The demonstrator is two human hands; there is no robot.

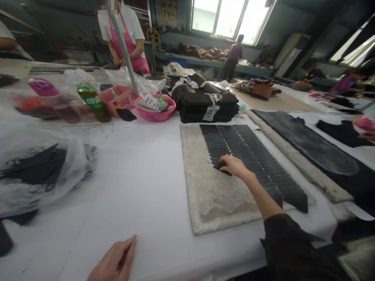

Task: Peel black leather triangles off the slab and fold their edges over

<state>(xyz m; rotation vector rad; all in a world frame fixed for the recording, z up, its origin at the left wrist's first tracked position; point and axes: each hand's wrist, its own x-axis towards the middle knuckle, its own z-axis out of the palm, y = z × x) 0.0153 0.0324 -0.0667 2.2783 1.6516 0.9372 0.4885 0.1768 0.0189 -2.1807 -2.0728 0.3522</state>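
Black strips (249,156) lie overlapped like scales in two long rows on a pale, stained board (205,195). The strips are flat, dark and matte, each one short and set crosswise, with toothed edges showing along the rows. The rows run from the far left of the board toward the near right, where they end in a point past the board's edge.

The right hand (234,166) reaches out from a dark sleeve, forearm stretched far and left across the board. Its fingers are curled down, pinching a small black piece (219,167) at the left edge of the rows, on the board.

The left hand (115,259) rests at the near edge of the white table (140,175), palm down, fingers together and extended, gripping nothing that shows.

Farther off are bundled black stacks (205,103), a pink bowl (155,107) and a pink tray (118,99). A plastic bag (38,168) of black pieces lies left. A person in a pink apron (129,35) stands far left.
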